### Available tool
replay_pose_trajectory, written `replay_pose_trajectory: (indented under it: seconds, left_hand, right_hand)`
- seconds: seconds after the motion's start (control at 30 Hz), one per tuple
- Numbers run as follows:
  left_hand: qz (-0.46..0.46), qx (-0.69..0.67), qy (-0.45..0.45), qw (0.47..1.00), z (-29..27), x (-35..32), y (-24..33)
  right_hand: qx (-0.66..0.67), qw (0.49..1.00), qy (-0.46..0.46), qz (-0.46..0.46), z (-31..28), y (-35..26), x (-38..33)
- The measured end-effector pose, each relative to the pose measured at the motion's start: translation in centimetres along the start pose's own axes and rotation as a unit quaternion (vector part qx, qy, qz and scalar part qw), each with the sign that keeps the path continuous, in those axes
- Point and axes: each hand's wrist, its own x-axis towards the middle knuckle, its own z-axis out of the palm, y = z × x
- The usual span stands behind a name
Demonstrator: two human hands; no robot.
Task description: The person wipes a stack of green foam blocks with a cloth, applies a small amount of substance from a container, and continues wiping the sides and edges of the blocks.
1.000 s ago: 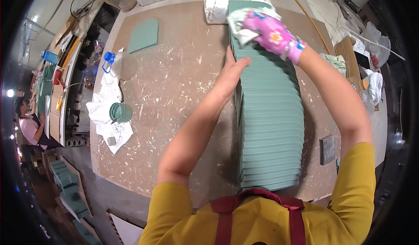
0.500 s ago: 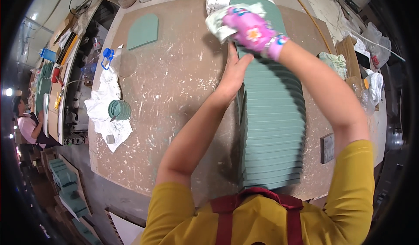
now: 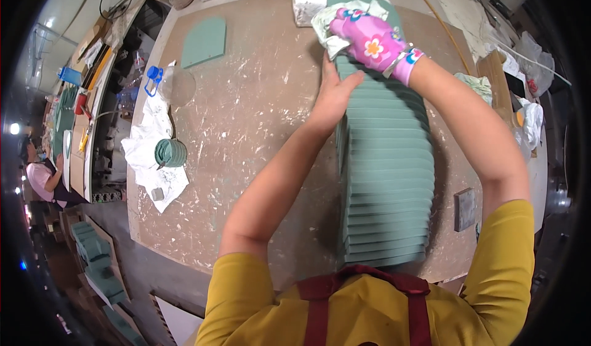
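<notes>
A long row of overlapping sage-green panels [image 3: 388, 173] runs from near my body to the far side of the table, with stepped edges facing up. My right hand [image 3: 375, 43], in a pink flowered glove, is closed round a crumpled whitish cloth [image 3: 329, 31] and presses it on the far panels. My bare left hand [image 3: 335, 96] lies along the left side of the row, fingers stretched out and thumb apart over the top edge. Some of its fingertips are hidden beside the cloth. Behind the row sits a white-wrapped block [image 3: 305, 2].
On the brown table [image 3: 258, 69] lie a single arched green panel [image 3: 204, 41] and a small grey block [image 3: 465, 209]. At left, a green-smeared jar [image 3: 170, 153] stands on white cloth, near a clear blue-capped bottle [image 3: 154, 74]. A thin stick [image 3: 444, 32] lies far right. Another person [image 3: 42, 177] works farther left.
My gloved right hand and the cloth have moved a little to the right across the far panels. My left hand stays at the side of the row.
</notes>
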Motion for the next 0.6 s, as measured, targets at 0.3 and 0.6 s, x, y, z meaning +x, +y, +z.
replay_pose_trajectory:
  seconds: [0.3,0.6]
  left_hand:
    - [-0.020,-0.008,-0.011,1.000,-0.1,-0.4,-0.1]
    - [0.019,-0.022,0.005,1.000,-0.7,0.0,-1.3]
  right_hand:
    - [0.071,0.997,-0.016,0.007,-0.4,1.0,-1.1]
    - [0.353,0.933,0.027,0.070,-1.8,5.1,0.9]
